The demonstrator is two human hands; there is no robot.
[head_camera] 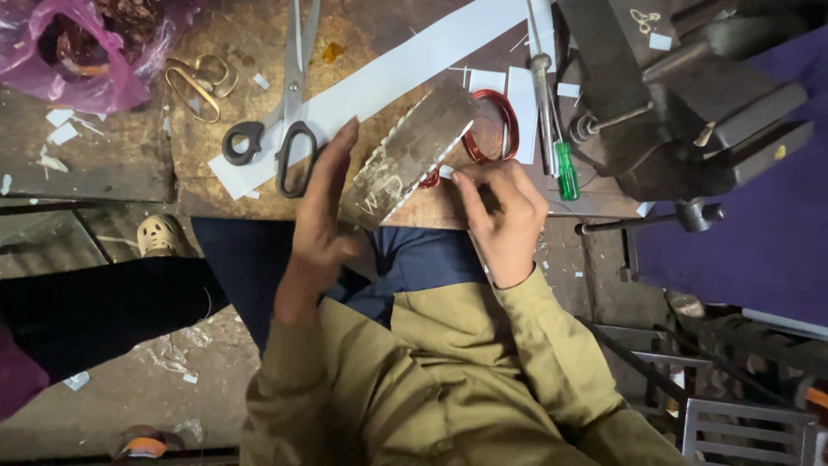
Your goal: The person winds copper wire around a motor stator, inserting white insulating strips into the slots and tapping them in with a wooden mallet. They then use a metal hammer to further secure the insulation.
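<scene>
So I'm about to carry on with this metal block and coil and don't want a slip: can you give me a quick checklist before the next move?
1. Left hand steadies the metal block: ok, palm against its side.
2. Right hand at the red wire coil: ok, fingertips beside it.
3. Block fully on the workbench: not ok, it sits at the edge.
4. Scissors away from fingers: not ok, handles near the left hand.
5. Grip on the wire: cannot tell.

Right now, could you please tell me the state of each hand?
Left hand: open, flat against the grey laminated metal block.
Right hand: fingers curled, pinching at the block's red copper-wire coil.
</scene>
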